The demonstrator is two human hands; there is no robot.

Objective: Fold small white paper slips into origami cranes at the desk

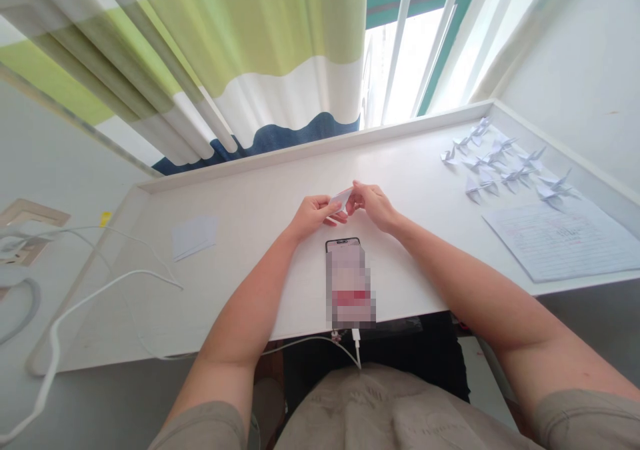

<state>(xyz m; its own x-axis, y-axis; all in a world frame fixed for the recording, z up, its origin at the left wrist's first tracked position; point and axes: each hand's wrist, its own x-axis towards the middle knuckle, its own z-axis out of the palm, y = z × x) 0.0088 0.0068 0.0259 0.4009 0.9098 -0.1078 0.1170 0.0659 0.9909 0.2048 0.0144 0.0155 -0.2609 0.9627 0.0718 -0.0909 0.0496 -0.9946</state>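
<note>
Between my two hands, above the middle of the white desk (260, 237), is a small folded piece of white paper (342, 199). My left hand (316, 215) pinches its lower left part with the thumb on top. The fingers of my right hand (369, 203) close on its upper right end. The exact folds are too small to make out, and my fingers cover part of the paper. Just below my hands lies a phone (350, 283) with its screen up and blurred, a white cable (356, 343) plugged into its lower end.
Several folded paper cranes (505, 160) stand at the back right, behind a printed sheet (565, 237). Flat white paper squares (194, 237) lie at the left. White cables (100, 297) loop over the desk's left end. A raised rim (320, 147) runs along the back, below the curtain (260, 37).
</note>
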